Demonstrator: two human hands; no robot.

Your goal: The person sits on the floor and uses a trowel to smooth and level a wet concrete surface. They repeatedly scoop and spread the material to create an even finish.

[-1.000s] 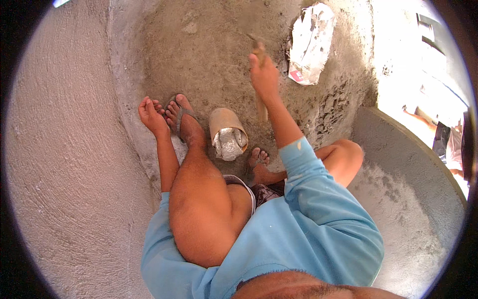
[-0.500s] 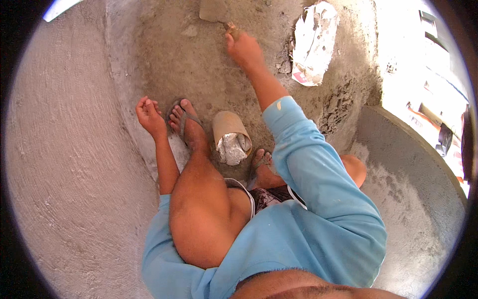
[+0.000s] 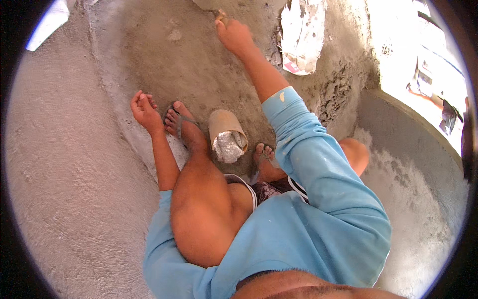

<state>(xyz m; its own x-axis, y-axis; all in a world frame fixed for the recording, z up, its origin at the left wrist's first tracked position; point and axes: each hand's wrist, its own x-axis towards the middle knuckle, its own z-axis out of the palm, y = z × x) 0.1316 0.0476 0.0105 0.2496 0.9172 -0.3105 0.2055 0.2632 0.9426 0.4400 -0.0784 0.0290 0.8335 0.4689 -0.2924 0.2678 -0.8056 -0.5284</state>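
Observation:
My right hand point(image 3: 234, 36) is stretched far forward, its fingers wrapped round the handle of a trowel point(image 3: 205, 4). The trowel's blade lies low at the grey-brown cement floor point(image 3: 164, 60) and is partly cut off by the upper edge of the view. My left hand point(image 3: 145, 110) hangs beside my left foot, near the base of the rough plastered wall point(image 3: 74, 149). Its fingers are loosely bent, and nothing shows in them. Between my sandalled feet sits a tan cylindrical container point(image 3: 225, 121), tipped toward me, with crumpled silvery material point(image 3: 229, 148) in its mouth.
A torn white paper sack point(image 3: 302, 37) lies on the floor at the far right, with crumbly rubble point(image 3: 337, 92) nearer to me. A low curved grey wall point(image 3: 403, 122) closes off the right side. Dark and pale items stand in the bright area beyond it.
The whole view has shifted slightly, so the floor items appear higher and farther left. Less of the trowel's blade shows now. My right hand keeps hold of the trowel, and my left stays by the foot.

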